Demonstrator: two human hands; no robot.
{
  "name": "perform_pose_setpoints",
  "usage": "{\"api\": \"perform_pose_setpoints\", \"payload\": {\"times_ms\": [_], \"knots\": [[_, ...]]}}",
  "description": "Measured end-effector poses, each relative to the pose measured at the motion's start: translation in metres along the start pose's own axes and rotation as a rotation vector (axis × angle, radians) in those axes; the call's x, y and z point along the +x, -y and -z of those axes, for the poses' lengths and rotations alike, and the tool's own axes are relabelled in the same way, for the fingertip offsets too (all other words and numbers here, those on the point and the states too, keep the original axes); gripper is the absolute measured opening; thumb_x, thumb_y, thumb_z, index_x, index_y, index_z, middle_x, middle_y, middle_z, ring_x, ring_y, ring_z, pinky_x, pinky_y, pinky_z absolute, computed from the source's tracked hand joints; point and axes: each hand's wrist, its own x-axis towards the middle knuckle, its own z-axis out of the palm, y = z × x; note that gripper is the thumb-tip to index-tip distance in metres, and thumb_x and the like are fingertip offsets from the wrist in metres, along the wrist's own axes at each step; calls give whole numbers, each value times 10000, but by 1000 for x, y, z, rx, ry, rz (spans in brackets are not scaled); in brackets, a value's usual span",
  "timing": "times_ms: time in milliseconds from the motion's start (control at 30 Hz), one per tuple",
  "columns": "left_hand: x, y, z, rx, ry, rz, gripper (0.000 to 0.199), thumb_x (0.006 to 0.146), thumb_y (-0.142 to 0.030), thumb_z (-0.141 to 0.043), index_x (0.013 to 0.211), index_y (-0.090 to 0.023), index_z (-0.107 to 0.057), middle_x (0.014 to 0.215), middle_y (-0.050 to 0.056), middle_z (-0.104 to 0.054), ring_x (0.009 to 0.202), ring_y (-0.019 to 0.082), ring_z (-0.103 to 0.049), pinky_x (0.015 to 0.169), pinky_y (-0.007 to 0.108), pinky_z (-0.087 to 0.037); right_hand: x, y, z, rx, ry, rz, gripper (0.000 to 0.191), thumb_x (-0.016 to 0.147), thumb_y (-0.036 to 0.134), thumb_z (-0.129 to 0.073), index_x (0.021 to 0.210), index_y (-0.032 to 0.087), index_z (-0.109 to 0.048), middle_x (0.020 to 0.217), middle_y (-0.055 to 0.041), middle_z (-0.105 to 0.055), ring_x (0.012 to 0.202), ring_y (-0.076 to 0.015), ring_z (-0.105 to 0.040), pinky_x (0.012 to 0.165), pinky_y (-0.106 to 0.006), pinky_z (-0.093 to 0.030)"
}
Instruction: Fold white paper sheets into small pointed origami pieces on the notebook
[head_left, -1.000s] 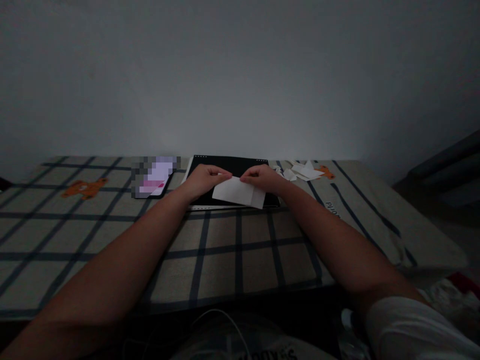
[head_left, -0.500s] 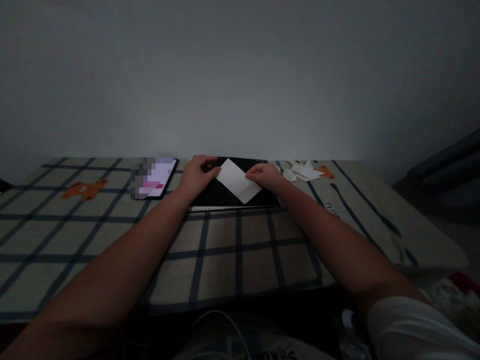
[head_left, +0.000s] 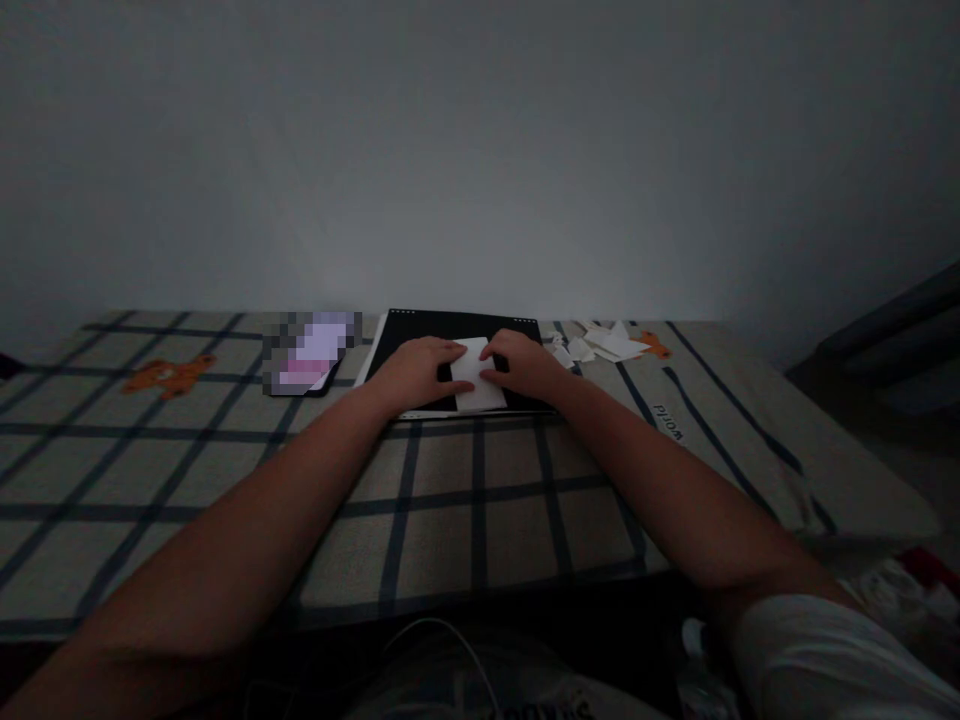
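A small white sheet of paper lies on a black notebook, its long side running away from me. My left hand is at the paper's left edge, the thumb low on it and the fingers higher up. On the right edge, my right hand has its thumb and curled fingers on the paper. Both hands grip it from the sides; the fingertips partly cover its edges. Beneath the black cover, white pages show along the notebook's left and front edges.
A phone with a lit, partly blurred screen lies left of the notebook. Several folded or torn paper pieces lie to the right. A checked cloth covers the table, which meets a plain wall. A plastic bottle stands below.
The paper has turned from a diamond position to nearly straight and now lies lower on the notebook. My left hand has moved right and nearer to me; my right hand has shifted slightly left.
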Motion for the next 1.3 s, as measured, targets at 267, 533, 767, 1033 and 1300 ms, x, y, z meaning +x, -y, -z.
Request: {"api": "perform_pose_setpoints", "payload": {"times_ms": [267, 533, 767, 1033, 1300], "knots": [[-2, 13, 0, 79, 143, 15, 833, 843, -708, -534, 1515, -234, -400, 1569, 101, -404, 1454, 307, -347, 1196, 559, -176, -5, -9, -5, -55, 132, 124, 513, 879, 470, -662, 1315, 199, -641, 1437, -142, -553, 1322, -296, -499, 1083, -483, -393], [0, 26, -2, 164, 158, 19, 946, 802, -779, -517, 1528, -186, -386, 1607, 140, -320, 1485, 363, -258, 1187, 515, -218, -6, -2, 3, -98, 145, 130, 527, 892, 530, -624, 1309, 209, -651, 1409, -128, -574, 1277, -296, -514, 1046, -459, -408], [-2, 19, 8, 162, -62, -95, 560, 889, -471, -586, 1375, -192, -588, 1471, 100, -525, 1347, 291, -451, 1126, 458, -335, -6, 2, 11, -228, 140, 83, 470, 920, 493, -585, 1263, 187, -684, 1235, -148, -614, 1118, -280, -544, 918, -392, -437], [1, -7, 7, 239, 38, -192, 345, 965, -286, -470, 1184, -180, -715, 1186, 95, -709, 1090, 257, -612, 933, 408, -480, -5, 19, 8, -312, 193, -11, 406, 978, 430, -486, 1145, 118, -685, 1135, -156, -623, 974, -226, -587, 813, -313, -432], [2, 0, -3, 159, 64, -145, 413, 1021, -314, -382, 1254, -153, -682, 1359, 107, -628, 1249, 236, -561, 1083, 365, -424, 0, 6, 8, -315, 146, -36, 358, 995, 362, -444, 1022, 166, -742, 1006, -106, -680, 925, -220, -594, 760, -322, -414]]}}
